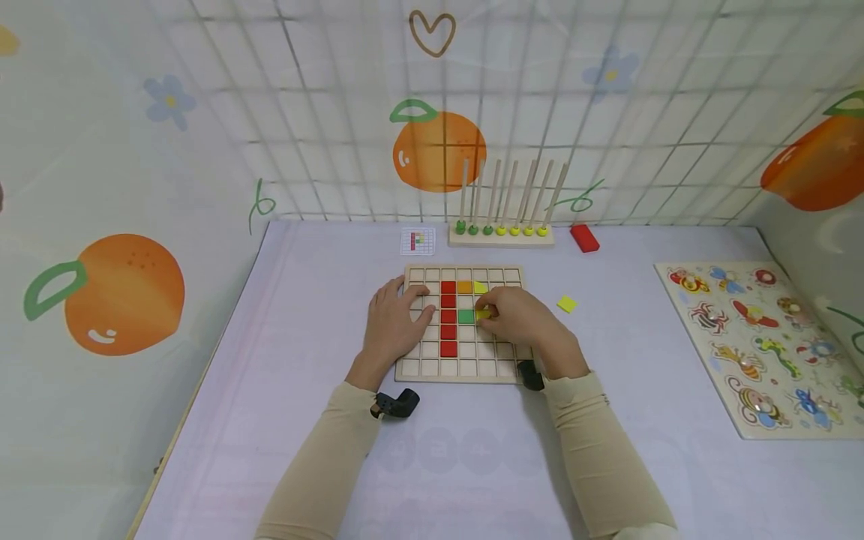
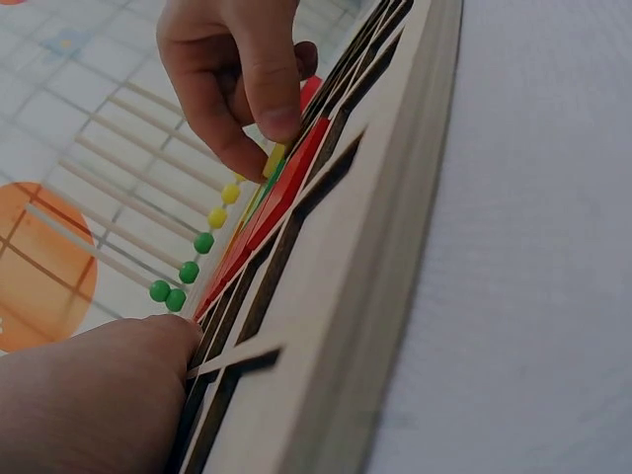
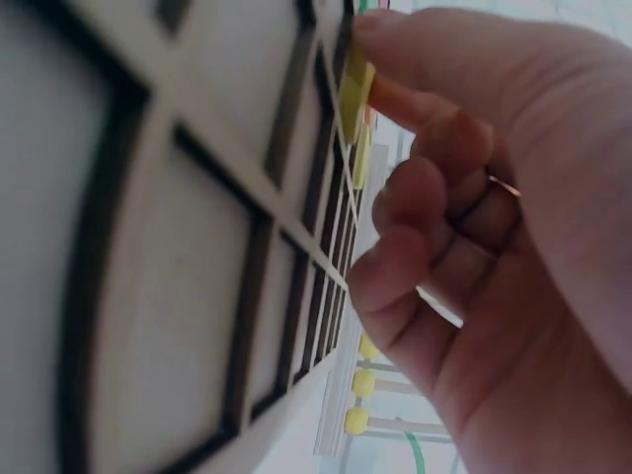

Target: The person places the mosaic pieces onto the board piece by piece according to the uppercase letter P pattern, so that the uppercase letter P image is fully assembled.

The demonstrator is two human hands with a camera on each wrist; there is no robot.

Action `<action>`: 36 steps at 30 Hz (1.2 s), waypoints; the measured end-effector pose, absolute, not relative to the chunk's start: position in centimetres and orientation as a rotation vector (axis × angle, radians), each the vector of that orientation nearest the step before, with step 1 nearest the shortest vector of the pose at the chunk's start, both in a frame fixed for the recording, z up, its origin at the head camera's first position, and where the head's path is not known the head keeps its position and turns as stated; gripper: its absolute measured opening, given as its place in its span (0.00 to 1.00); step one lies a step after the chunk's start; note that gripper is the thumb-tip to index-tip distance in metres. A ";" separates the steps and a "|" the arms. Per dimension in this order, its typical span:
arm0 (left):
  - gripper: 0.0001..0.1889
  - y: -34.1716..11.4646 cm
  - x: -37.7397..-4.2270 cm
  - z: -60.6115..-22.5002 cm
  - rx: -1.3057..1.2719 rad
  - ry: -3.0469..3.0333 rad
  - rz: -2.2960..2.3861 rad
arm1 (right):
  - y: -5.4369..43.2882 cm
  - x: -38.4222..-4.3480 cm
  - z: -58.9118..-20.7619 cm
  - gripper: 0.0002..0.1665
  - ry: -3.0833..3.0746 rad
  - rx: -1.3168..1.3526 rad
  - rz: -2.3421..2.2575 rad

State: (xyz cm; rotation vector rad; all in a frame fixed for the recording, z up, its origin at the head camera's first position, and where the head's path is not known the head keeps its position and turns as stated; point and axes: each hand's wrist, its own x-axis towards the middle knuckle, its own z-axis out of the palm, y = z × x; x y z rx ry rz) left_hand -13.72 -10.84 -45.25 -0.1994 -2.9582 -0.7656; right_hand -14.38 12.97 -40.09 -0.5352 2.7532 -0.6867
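Note:
A wooden grid board [image 1: 430,368] lies on the table with a column of several red tiles [image 1: 448,332] in its cells. To their right sit an orange tile [image 1: 464,287] and a yellow tile [image 1: 480,287] in one row, and a green tile [image 1: 466,316] two rows nearer. My right hand [image 1: 525,319] pinches another yellow tile [image 3: 354,94] between thumb and index finger, just right of the green one; in the right wrist view it stands tilted at the cells. My left hand [image 1: 394,322] rests on the board's left edge, thumb over the grid, fingers relaxed.
Behind the board are a printed pattern card [image 1: 418,241], a peg stand [image 1: 502,239] with green and yellow beads, and a red block [image 1: 584,238]. A loose yellow tile [image 1: 566,304] lies right of the board. An insect puzzle board [image 1: 732,390] is at far right.

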 end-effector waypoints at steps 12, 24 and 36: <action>0.19 -10.8 -13.7 -45.3 -0.206 -2.947 -0.764 | 13.4 -14.5 -40.4 0.15 2.760 -0.485 -0.667; 0.19 -10.9 -13.8 -45.4 -0.204 -2.961 -0.758 | 13.2 -14.3 -40.4 0.14 2.802 -0.466 -0.659; 0.19 -10.8 -13.8 -45.3 -0.199 -2.970 -0.775 | 13.3 -14.4 -40.8 0.13 2.803 -0.462 -0.656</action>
